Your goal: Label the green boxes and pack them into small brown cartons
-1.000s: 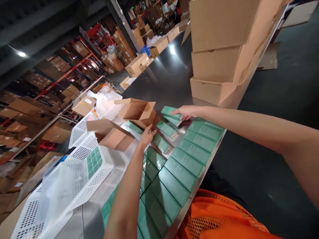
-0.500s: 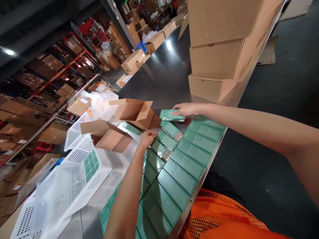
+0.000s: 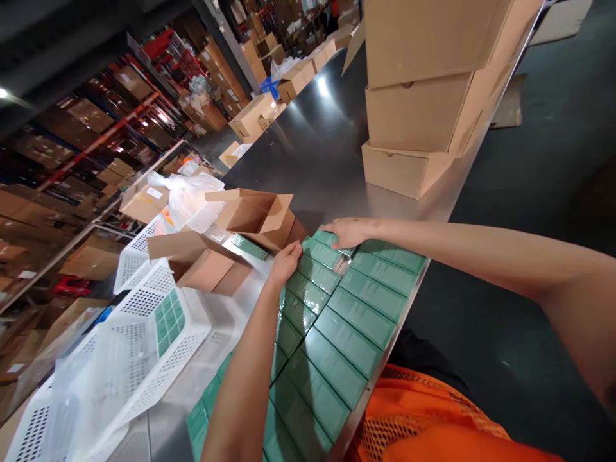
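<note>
Green shrink-wrapped boxes (image 3: pixel 362 317) lie side by side in rows along the metal table's near edge. At the far end of the left row, my right hand (image 3: pixel 350 232) lies over a green box (image 3: pixel 325 237), thumb and fingers across it and partly covering it. That box sits against its neighbours in the row. My left hand (image 3: pixel 287 262) touches the left ends of the same row near its far corner, fingers stretched out and holding nothing. My left forearm hides part of the rows behind it.
Two open cartons (image 3: pixel 260 218) (image 3: pixel 212 266) stand left of the rows, with a lone green box (image 3: pixel 249 246) beside them. White perforated baskets (image 3: pixel 192 340) are at left, one holding green boxes. Stacked cardboard boxes (image 3: pixel 416 115) rise at the table's far right.
My right hand has lowered the green box from above into the end of the left row. The boxes there now lie closer together. My left hand has shifted slightly up along the row.
</note>
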The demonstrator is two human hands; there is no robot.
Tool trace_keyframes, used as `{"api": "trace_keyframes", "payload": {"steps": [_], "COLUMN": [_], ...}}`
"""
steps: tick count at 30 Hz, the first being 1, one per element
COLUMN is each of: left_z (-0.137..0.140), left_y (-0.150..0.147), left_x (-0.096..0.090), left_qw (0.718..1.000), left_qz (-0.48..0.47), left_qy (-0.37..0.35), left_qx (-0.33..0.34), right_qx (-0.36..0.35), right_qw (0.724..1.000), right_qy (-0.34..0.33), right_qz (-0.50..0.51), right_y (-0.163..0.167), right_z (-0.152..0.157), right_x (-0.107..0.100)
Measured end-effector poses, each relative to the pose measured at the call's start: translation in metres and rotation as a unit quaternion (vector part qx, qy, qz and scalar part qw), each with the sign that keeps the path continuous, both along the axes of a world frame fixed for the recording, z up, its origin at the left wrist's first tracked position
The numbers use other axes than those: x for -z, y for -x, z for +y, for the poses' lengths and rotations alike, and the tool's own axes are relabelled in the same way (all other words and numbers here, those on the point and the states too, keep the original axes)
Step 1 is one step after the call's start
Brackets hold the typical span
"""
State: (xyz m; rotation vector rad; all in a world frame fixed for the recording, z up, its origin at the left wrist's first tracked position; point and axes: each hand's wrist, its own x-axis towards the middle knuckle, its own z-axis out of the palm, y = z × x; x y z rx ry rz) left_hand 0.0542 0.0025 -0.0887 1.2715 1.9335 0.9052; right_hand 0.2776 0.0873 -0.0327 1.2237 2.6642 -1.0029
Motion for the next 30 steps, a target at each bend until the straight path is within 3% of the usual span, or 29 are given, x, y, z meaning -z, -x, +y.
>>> {"api": "trace_keyframes", "payload": {"steps": [8,13,18,21,25,28,30], "left_z": [-0.004,-0.006,-0.017,-0.031,-0.080,-0.147,-0.203], "left_y": [-0.014,-0.016,-0.024,-0.028,-0.034,-0.026,-0.007], "left_x": [0.003,-0.001,-0.016,-0.029,-0.051,-0.065,-0.070], "left_qw": [0.999,0.999,0.999,0.997,0.994,0.992,0.986], "left_qz": [-0.007,0.001,0.029,0.058,0.091,0.119,0.155], "left_qy": [-0.009,-0.008,-0.029,-0.049,-0.051,-0.048,-0.035], "left_qx": [0.043,0.043,0.024,0.015,0.009,-0.009,-0.057], "right_qx": [-0.019,-0.020,-0.033,-0.072,-0.091,-0.062,-0.043], "right_qw": [1.000,0.999,0.996,0.986,0.974,0.974,0.976], "right_qy": [-0.011,-0.016,-0.083,-0.136,-0.123,-0.123,-0.107], "right_qz": [-0.021,-0.031,-0.033,0.064,0.169,0.181,0.187], "right_y": [-0.009,-0.012,0.005,0.040,0.112,0.163,0.187], "right_z": [0.014,0.014,-0.011,-0.043,-0.077,-0.076,-0.066], "right_x": [0.008,0.001,-0.014,-0.025,-0.038,-0.047,-0.053]}}
